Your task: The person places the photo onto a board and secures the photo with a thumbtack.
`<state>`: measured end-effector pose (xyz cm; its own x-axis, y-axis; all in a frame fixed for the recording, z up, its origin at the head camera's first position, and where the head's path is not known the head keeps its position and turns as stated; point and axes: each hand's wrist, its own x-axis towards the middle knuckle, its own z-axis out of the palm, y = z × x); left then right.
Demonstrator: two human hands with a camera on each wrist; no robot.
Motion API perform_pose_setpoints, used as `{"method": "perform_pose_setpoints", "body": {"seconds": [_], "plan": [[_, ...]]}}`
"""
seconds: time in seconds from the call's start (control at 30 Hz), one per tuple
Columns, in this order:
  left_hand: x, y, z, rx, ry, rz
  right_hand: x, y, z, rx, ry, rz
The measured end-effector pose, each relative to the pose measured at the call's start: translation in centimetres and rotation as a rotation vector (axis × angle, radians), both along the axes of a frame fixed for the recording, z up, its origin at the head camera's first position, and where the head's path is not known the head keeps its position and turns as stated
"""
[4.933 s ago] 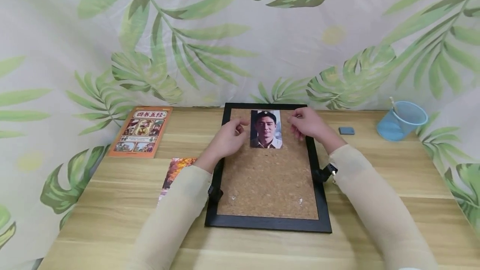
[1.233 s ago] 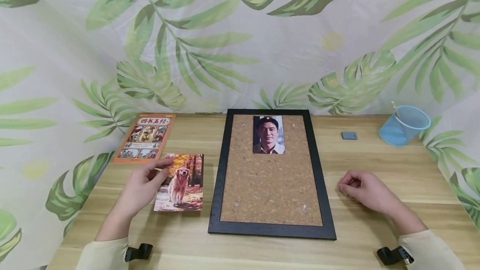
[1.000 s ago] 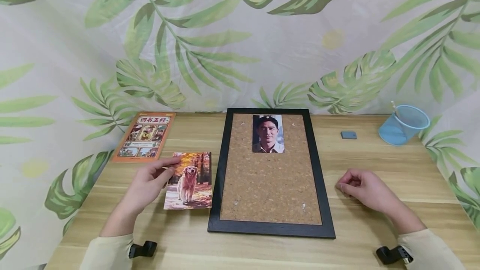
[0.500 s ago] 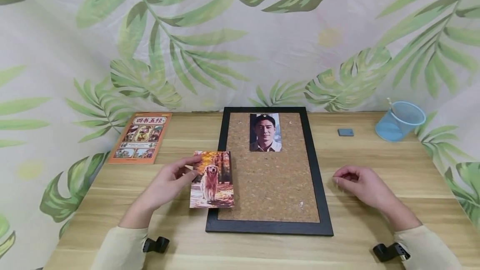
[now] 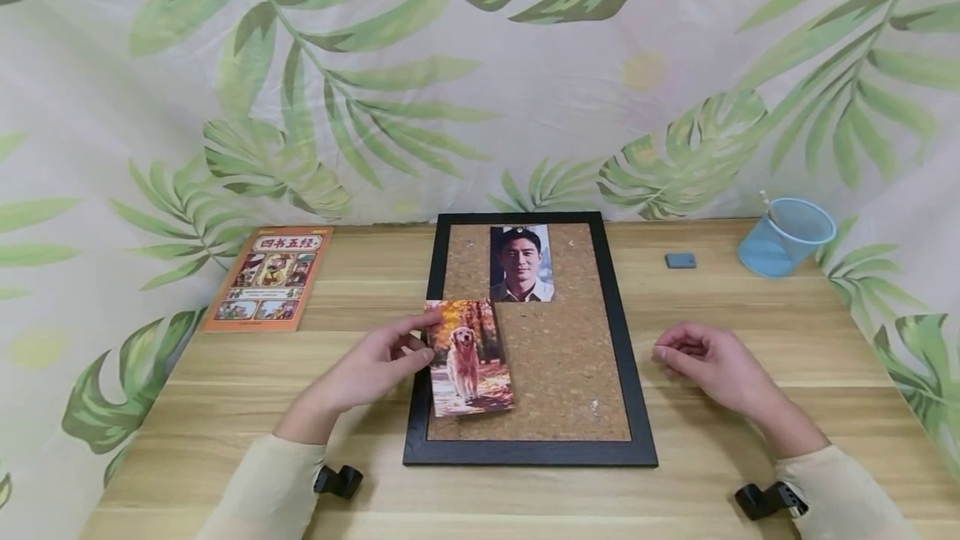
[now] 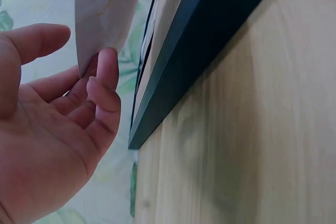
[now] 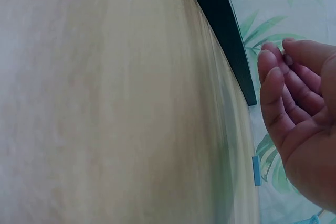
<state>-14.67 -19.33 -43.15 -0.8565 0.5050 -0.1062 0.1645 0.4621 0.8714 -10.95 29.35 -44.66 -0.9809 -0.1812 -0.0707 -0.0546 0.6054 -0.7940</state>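
Note:
My left hand (image 5: pixel 378 365) pinches the left edge of a dog photo (image 5: pixel 468 357) between thumb and fingers, over the left side of a black-framed cork board (image 5: pixel 558 348). In the left wrist view the photo's pale back (image 6: pixel 107 9) rises from the fingers. My right hand (image 5: pixel 708 361) is by the board's right edge, thumb and fingertips together. Between them in the right wrist view is a small pale-tipped thing (image 7: pixel 286 57), too small to name. A portrait photo (image 5: pixel 522 265) hangs at the board's top, with a small pale pin (image 5: pixel 519 230) at its upper edge.
An orange comic-style book (image 5: pixel 268 280) lies at the back left of the table. Toward the back right are a small blue-grey block (image 5: pixel 681 261) and a blue mesh cup (image 5: pixel 783 240) holding a thin stick. More pale pins (image 5: pixel 595 406) sit near the board's corners.
The left hand, first near the portrait, has picked up the dog photo from the table and carried it right, over the board. The right hand has left the portrait for the table's right side.

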Motion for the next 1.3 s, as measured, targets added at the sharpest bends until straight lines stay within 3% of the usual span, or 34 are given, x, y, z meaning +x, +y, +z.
{"method": "perform_pose_setpoints", "body": {"seconds": [0.2, 0.57, 0.8, 1.0, 1.3], "plan": [[-0.6, 2.2, -0.4, -0.027, -0.007, -0.079, 0.0, -0.5, -0.1, -0.053, -0.004, 0.01], [-1.2, 4.8, -0.9, -0.021, -0.013, -0.161, 0.3, -1.0, -0.2, -0.066, -0.003, 0.019], [-2.2, 6.2, -1.0, -0.097, 0.0, -0.2, 0.2, -1.5, -0.4, -0.066, -0.009, -0.002], [-2.5, 7.2, -0.8, -0.179, 0.015, -0.224, 0.2, -2.4, -0.5, -0.107, -0.008, 0.026], [-2.7, 7.7, -0.9, -0.203, 0.028, -0.234, -1.1, -4.6, 0.7, -0.102, -0.119, 0.068]]}}
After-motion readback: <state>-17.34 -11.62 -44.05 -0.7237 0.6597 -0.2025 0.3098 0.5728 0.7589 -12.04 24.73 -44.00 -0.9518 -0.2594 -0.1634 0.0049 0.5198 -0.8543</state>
